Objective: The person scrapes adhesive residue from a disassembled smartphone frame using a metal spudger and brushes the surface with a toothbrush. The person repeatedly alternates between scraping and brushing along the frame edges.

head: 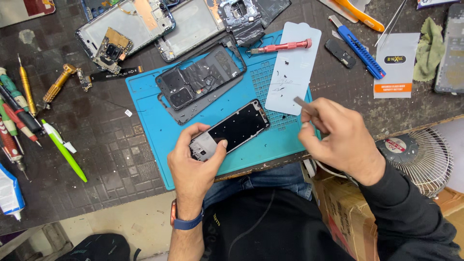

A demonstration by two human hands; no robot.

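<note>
fingers (pixel 211 145) of the left hand (pixel 193 162) curl around the near end of a phone frame (pixel 231 130), thumb pressed on its top face, grasping it at the pale lower section. phone frame lies tilted on the near edge of a blue work mat (pixel 145 96), dark panel facing up, far end pointing up and right.

right hand (pixel 333 135) hovers just right of the frame, over the mat's right edge. its fingers pinch a thin grey flat tool (pixel 302 104), tip pointing up-left toward a white card (pixel 295 67). card rests on the mat's right side, with small dark screws scattered on it. cannot tell if the tool tip touches the card.

on the mat beyond the frame: a black phone back cover (pixel 198 82) with camera opening, lying diagonally. a red screwdriver (pixel 282 47) lies across the top of the card.

left of the mat, on the dark tiled table (pixel 106 145): a green pen (pixel 65 150), a brass-handled driver (pixel 58 84), several other handles at the far left edge. more opened phones (pixel 130 24) at the top. a blue utility knife (pixel 360 50) lies right of the card, well apart from the hand. a small fan (pixel 420 154) sits below the table edge at right.

left wrist wears a blue band (pixel 186 223); right arm in a dark sleeve (pixel 411 212).
</note>
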